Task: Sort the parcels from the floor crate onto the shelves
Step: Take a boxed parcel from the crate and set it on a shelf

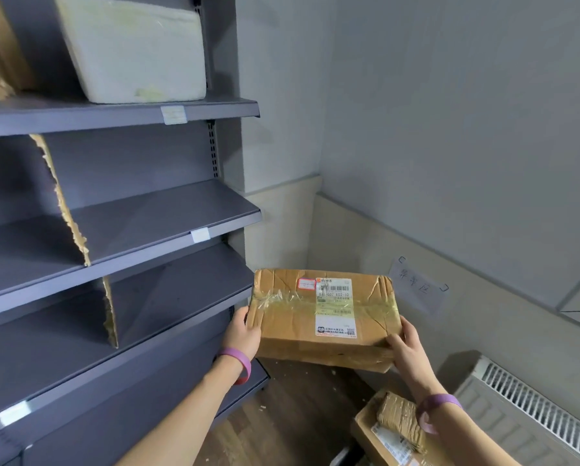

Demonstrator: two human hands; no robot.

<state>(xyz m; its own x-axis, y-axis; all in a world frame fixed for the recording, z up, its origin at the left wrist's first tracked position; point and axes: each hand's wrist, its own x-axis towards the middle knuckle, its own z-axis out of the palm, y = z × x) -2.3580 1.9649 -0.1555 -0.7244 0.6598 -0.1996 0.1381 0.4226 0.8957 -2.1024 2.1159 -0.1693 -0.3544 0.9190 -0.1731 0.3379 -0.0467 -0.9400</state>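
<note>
So the shelves (167, 210) sit left of the box (322, 317), grey metal, mostly bare; box is creased cardboard, taped, long axis left-right, held in the air past the shelf edge; left hand (243, 334) is nearer; right hand (407, 351) too, fingers gripping both ends.

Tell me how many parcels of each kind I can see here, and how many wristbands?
Brown cardboard boxes: 2, the held box and a box below on the floor side
Tape-wrapped brown bundle: 1
White foam box on the top shelf: 1
Purple wristbands: 2, left and right
Total: 6
</note>
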